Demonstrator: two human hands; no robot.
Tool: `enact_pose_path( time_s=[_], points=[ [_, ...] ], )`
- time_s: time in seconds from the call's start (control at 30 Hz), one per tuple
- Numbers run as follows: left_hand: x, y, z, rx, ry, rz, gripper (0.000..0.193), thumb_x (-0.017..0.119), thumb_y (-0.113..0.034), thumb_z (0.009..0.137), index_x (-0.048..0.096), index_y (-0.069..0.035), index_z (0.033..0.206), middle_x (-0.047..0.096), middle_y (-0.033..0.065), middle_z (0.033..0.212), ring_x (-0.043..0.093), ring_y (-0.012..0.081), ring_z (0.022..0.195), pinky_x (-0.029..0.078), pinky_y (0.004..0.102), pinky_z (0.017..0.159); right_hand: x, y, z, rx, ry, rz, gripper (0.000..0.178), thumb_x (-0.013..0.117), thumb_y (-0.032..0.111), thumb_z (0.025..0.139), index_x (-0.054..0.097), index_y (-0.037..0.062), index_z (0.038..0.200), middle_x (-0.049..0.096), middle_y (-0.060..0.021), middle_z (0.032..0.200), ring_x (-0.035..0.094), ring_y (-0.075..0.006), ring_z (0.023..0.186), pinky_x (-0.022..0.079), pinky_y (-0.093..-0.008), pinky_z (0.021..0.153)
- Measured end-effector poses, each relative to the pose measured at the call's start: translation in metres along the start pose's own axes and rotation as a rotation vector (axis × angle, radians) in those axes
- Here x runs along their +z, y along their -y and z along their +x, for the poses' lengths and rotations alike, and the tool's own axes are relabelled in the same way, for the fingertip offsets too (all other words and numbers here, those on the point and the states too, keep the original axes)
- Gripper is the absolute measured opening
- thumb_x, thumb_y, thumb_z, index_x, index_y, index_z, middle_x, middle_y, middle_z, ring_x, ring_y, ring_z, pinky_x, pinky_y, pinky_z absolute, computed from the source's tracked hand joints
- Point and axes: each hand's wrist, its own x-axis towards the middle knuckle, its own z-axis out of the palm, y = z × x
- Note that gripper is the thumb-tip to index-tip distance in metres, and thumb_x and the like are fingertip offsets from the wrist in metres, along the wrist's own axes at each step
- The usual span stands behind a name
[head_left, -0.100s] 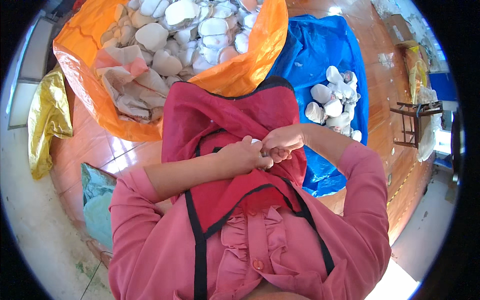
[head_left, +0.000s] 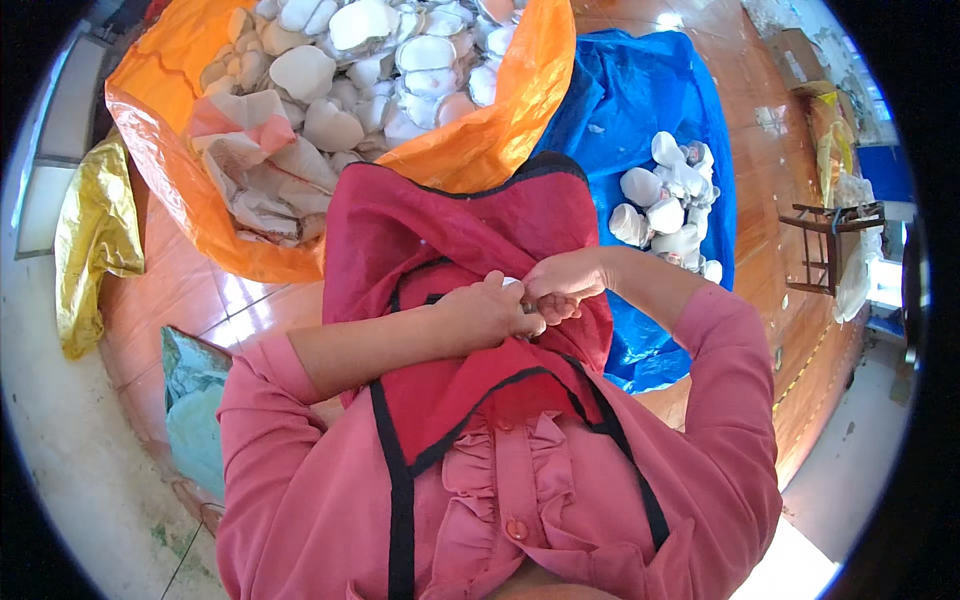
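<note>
My left hand is closed over my lap, with the edge of a small white piece showing at its fingertips. Most of that piece is hidden by the fingers. Meeting it from the right, my right hand has curled, pinched fingers, and what they hold is hidden. Both hands touch above the red apron. Beyond my knees, a large orange sack lies open, filled with rounded white pads. To the right, a cluster of similar white pads rests on a blue sack.
A yellow sack hangs at the far left, and a pale green sack stands by my left elbow. On the right, a wooden stool stands on the tiled floor, with a cardboard box farther off.
</note>
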Motion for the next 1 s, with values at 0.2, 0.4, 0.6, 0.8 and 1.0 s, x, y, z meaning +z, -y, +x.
enact_pose_path(
  time_s=[0.2,0.4,0.6,0.8,1.0],
  points=[
    [0.016,0.006,0.004,0.043,-0.033,0.009,0.030,0.047,-0.026,0.092,0.050,-0.028,0.122,0.055,0.0183,0.105,0.059,0.0419,0.093,0.055,0.0470,0.075,-0.012,0.002,0.010,-0.044,0.060,-0.229,0.026,0.053,0.030,0.087,0.065,0.0074,0.087,0.060,-0.0011,0.073,0.054,-0.0097,0.062,0.046,-0.0232,0.055],
    [0.006,0.004,-0.005,0.043,-0.042,0.014,0.034,0.047,-0.028,0.092,0.048,-0.026,0.127,0.055,0.0182,0.108,0.060,0.0388,0.089,0.053,0.0457,0.076,0.005,0.010,0.003,-0.048,-0.151,-0.220,0.028,0.057,0.026,0.084,0.070,0.0099,0.103,0.063,0.0013,0.096,0.057,-0.0114,0.087,0.050,-0.0276,0.077],
    [0.011,0.008,-0.011,-0.007,-0.118,-0.004,0.037,0.048,-0.027,0.093,0.049,-0.026,0.130,0.054,0.0185,0.105,0.060,0.0352,0.084,0.054,0.0440,0.074,-0.003,-0.014,0.023,-0.157,-0.167,0.085,0.021,0.059,0.021,0.083,0.069,0.0084,0.097,0.062,0.0028,0.089,0.055,-0.0087,0.079,0.048,-0.0256,0.072],
    [0.006,0.004,-0.010,0.026,-0.049,0.055,0.041,0.048,-0.026,0.092,0.044,-0.029,0.132,0.052,0.0181,0.105,0.059,0.0354,0.086,0.054,0.0434,0.074,0.011,-0.017,0.018,-0.220,-0.198,0.059,0.017,0.058,0.015,0.085,0.069,0.0064,0.095,0.061,0.0020,0.084,0.053,-0.0083,0.075,0.046,-0.0252,0.068],
    [0.009,-0.002,-0.005,0.098,-0.134,0.044,0.034,0.047,-0.026,0.090,0.043,-0.028,0.123,0.051,0.0153,0.106,0.057,0.0353,0.098,0.056,0.0439,0.074,0.021,-0.017,0.011,-0.313,-0.187,-0.167,0.022,0.054,0.011,0.089,0.065,0.0023,0.106,0.065,-0.0015,0.092,0.056,-0.0111,0.084,0.046,-0.0276,0.077]
  ],
)
